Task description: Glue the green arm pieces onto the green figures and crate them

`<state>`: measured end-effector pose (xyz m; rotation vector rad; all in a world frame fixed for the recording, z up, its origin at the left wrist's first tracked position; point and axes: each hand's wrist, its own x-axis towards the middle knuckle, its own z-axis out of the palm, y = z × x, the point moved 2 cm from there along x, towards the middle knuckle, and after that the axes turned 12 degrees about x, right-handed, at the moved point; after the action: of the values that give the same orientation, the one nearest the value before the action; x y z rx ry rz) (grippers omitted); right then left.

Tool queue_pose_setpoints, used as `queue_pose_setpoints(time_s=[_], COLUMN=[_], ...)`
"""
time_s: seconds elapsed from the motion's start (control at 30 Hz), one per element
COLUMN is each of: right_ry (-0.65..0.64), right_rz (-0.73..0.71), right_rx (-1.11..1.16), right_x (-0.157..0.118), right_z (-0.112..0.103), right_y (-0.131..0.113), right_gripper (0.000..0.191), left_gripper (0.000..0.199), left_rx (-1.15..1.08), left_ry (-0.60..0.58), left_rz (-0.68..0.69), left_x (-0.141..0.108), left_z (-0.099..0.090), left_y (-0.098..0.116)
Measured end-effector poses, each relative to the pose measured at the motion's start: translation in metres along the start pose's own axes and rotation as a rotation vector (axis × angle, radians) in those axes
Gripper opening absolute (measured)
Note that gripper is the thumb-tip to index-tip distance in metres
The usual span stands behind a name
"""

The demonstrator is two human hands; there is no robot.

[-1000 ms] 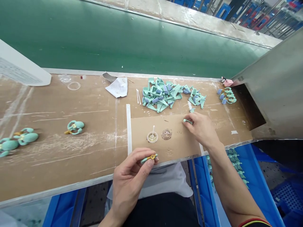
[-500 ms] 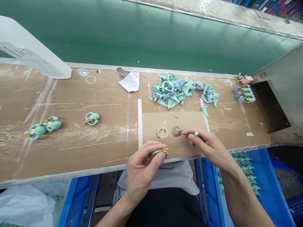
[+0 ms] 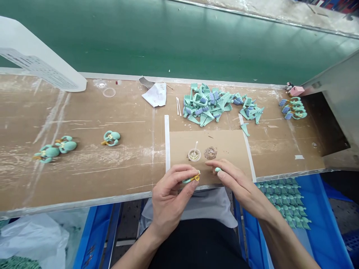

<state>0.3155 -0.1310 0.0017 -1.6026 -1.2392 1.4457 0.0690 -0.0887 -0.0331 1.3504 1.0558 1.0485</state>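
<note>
Currently, the left hand [image 3: 171, 200] is holding a teal plastic limb [image 3: 187, 181] clamped in its fingers [image 3: 182, 175], long axis nearly level, yellow end pointing right above the cardboard sheet [image 3: 230, 149]; the right hand [image 3: 238, 185] is pinching a small teal piece [image 3: 218, 169] just beside it.
</note>
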Motion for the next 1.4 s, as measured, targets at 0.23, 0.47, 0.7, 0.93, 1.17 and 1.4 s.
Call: queue_pose_setpoints(time_s=[0.23, 0.47, 0.7, 0.93, 1.17, 1.4], right_ry=[0.002, 0.069, 0.019, 0.029, -0.02, -0.055], right_rz=[-0.044, 0.132, 0.142, 0.181, 0.194, 0.208], right_rx=[0.129, 0.681, 0.997, 1.002, 1.071, 1.151], right_x=[-0.001, -0.005, 0.002, 0.001, -0.003, -0.006], right_z=[0.008, 0.035, 0.067, 0.076, 0.078, 0.081], right_y=[0.003, -0.001, -0.009, -0.007, -0.012, -0.013], right_gripper=[0.033, 0.039, 0.045, 0.047, 0.046, 0.044], left_gripper=[0.015, 0.017, 0.026, 0.027, 0.041, 0.047], left_rx=[-0.003, 0.045, 0.161, 0.246, 0.4, 0.476], left_ry=[-0.002, 0.048, 0.085, 0.107, 0.114, 0.07], left_rz=[0.011, 0.007, 0.088, 0.197, 0.321, 0.414], left_x=[-0.001, -0.003, -0.006, -0.004, -0.011, -0.012], left_z=[0.0, -0.001, -0.001, -0.002, -0.006, -0.008], left_y=[0.001, -0.002, -0.002, 0.004, 0.016, 0.028])
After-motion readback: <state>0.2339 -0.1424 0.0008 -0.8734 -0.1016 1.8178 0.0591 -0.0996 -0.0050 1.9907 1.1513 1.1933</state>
